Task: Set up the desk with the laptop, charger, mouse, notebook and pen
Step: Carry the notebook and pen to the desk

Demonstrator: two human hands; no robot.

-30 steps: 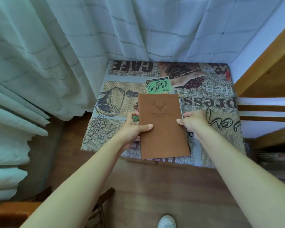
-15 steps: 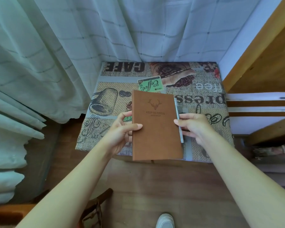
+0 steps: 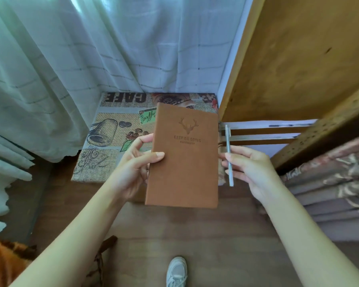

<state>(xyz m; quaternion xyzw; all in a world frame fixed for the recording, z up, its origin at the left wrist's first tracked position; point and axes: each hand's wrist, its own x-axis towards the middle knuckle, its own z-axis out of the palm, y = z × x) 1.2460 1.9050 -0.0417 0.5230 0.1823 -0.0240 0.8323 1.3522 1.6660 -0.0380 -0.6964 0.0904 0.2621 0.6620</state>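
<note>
A brown notebook [image 3: 184,160] with a deer emblem on its cover is lifted above the small table [image 3: 104,141], which has a coffee-print cloth. My left hand [image 3: 133,168] grips the notebook's left edge, thumb on the cover. My right hand [image 3: 251,172] holds a slim grey pen [image 3: 229,156] upright, just right of the notebook and apart from it. The laptop, charger and mouse are not in view.
White checked curtains [image 3: 112,48] hang behind and to the left of the table. A wooden bed frame [image 3: 298,59] rises on the right, with patterned bedding [image 3: 330,179] below it. A white shoe [image 3: 176,272] stands on the wooden floor. Something orange [image 3: 0,264] sits at the lower left.
Both hands have lifted off the table. The notebook now rests in the left hand alone, and the right hand has drawn the pen away to the right. The camera has turned right.
</note>
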